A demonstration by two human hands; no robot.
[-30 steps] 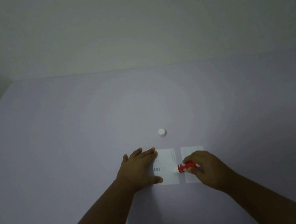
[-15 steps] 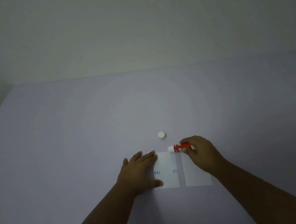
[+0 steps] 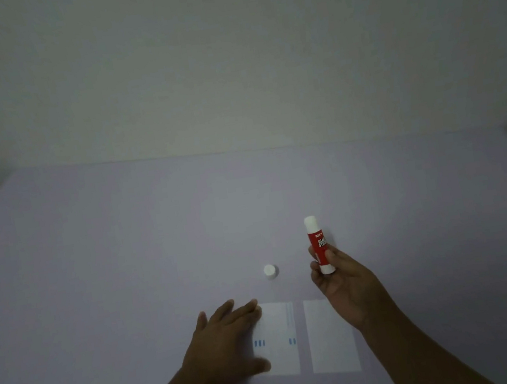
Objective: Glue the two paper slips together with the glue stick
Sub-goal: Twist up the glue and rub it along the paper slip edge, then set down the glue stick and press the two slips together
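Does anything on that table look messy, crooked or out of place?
Nothing stands out. The two paper slips lie flat and straight, side by side with a gap. The white cap stands alone beyond them, off the glue stick, which the right hand holds upright. The left hand rests on the left slip's edge.

Lone cap (image 3: pixel 270 271) between slips (image 3: pixel 279 339) and far table (image 3: pixel 122 244)
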